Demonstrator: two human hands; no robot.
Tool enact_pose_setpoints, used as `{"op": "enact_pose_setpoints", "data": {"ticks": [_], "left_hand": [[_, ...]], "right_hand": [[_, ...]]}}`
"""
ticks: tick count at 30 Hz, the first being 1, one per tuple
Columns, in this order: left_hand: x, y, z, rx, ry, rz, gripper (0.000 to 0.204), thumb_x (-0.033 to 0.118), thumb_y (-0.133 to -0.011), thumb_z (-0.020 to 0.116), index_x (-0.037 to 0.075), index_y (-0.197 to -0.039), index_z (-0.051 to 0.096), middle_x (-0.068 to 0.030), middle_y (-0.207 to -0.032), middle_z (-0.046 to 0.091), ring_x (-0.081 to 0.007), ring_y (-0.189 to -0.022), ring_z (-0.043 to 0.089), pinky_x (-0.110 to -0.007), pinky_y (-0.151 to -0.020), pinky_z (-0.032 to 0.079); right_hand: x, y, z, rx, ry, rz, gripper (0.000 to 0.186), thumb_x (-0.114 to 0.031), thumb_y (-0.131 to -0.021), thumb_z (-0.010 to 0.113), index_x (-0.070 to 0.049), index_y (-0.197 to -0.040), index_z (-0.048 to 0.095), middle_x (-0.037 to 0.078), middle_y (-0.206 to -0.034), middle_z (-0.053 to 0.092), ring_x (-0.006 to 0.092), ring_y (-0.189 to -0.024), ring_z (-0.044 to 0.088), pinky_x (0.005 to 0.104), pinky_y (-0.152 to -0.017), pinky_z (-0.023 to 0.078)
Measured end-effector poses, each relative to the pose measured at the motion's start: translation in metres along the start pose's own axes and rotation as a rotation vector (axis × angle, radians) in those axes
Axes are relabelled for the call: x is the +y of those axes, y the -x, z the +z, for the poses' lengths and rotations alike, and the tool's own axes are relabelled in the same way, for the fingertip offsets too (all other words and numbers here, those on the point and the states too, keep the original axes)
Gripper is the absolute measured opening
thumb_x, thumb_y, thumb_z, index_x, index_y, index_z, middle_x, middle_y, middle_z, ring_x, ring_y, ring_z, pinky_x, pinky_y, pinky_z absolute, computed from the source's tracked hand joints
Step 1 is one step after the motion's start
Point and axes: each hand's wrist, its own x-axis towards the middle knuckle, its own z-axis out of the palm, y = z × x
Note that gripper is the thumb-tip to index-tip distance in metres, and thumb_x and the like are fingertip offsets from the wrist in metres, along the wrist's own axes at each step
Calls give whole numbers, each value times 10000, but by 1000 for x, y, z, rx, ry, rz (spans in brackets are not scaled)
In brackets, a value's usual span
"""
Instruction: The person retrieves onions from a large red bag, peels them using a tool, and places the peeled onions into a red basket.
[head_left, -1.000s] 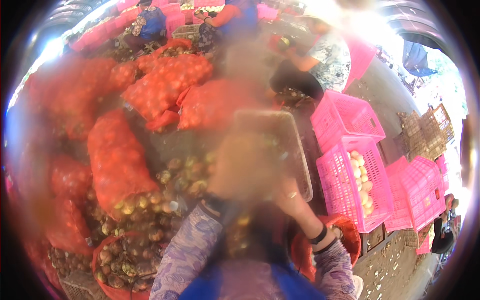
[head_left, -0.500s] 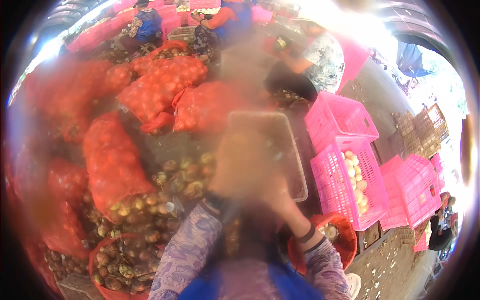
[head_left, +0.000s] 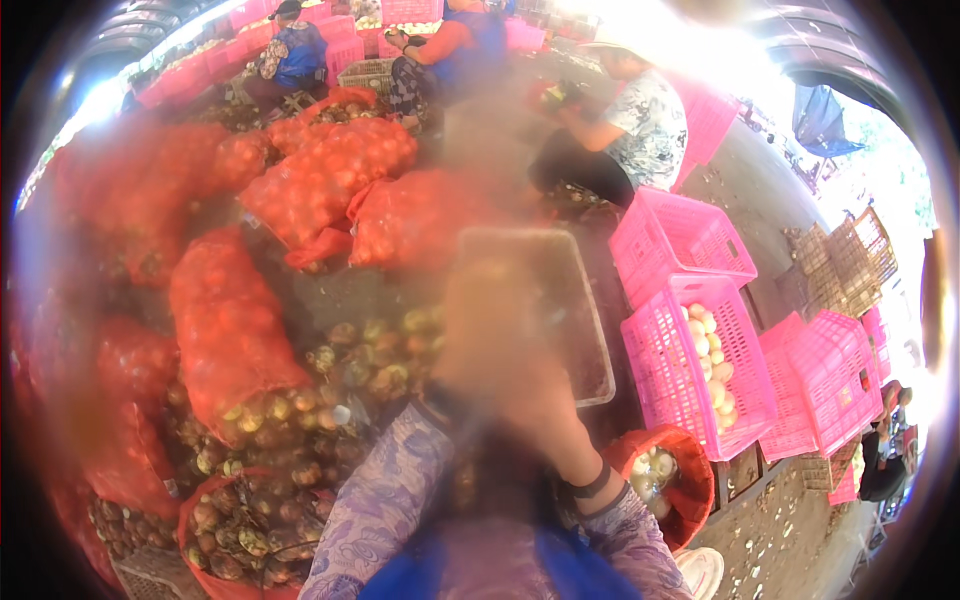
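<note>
Left hand [head_left: 462, 378]: sunk in a tan smudge that covers the middle of the view; I cannot tell whether it grips anything or is loose.
Right hand [head_left: 537, 397]: close beside the left, a dark wristband [head_left: 592, 482] behind it; its fingers are lost in the same blur, so its grasp cannot be told either.
Tray [head_left: 597, 320]: pale-rimmed, beyond the hands, which overlap its near edge in this view; its far right corner shows clearly.
Loose onions [head_left: 392, 358]: brownish yellow, spread over the floor just left of the hands and of the tray.
Red bag [head_left: 695, 503]: open, right of the right wrist, with peeled onions [head_left: 654, 474] inside its rim.
Pink crate [head_left: 665, 390]: right of the tray's right edge, white onions [head_left: 716, 372] strung from its far end toward its near end.
Mesh sack [head_left: 228, 315]: red, filled, lying left of the loose onions.
Co-worker [head_left: 655, 125]: seated past the tray's far right corner, in a patterned shirt.
</note>
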Motion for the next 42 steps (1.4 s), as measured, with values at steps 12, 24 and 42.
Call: {"op": "enact_pose_setpoints", "data": {"ticks": [12, 24, 42], "left_hand": [[10, -11, -1, -93, -33, 122, 350, 252, -942, 608, 43, -1222, 584, -79, -1104, 653, -183, -989, 640, -329, -864, 531], [-4, 6, -5, -317, -171, 186, 327, 123, -930, 653, 21, -1230, 571, -70, -1097, 653, -150, -1000, 634, -312, -881, 516], [-27, -29, -22, -24, -381, 498, 410, 114, -892, 692, 24, -1274, 572, -102, -1115, 653, -179, -985, 638, -319, -845, 536]], "right_hand": [[-93, -3, 20, 229, 479, -340, 206, -110, -916, 594, -52, -1112, 617, 58, -885, 622, 202, -777, 590, 331, -690, 491], [-109, -35, 7, 527, 367, -481, 310, 33, -688, 763, 13, -979, 659, 17, -809, 640, 96, -702, 568, 260, -640, 485], [-112, -28, 28, 587, 704, -545, 243, 29, -684, 758, 28, -908, 664, 72, -749, 641, 150, -651, 572, 307, -613, 485]]}}
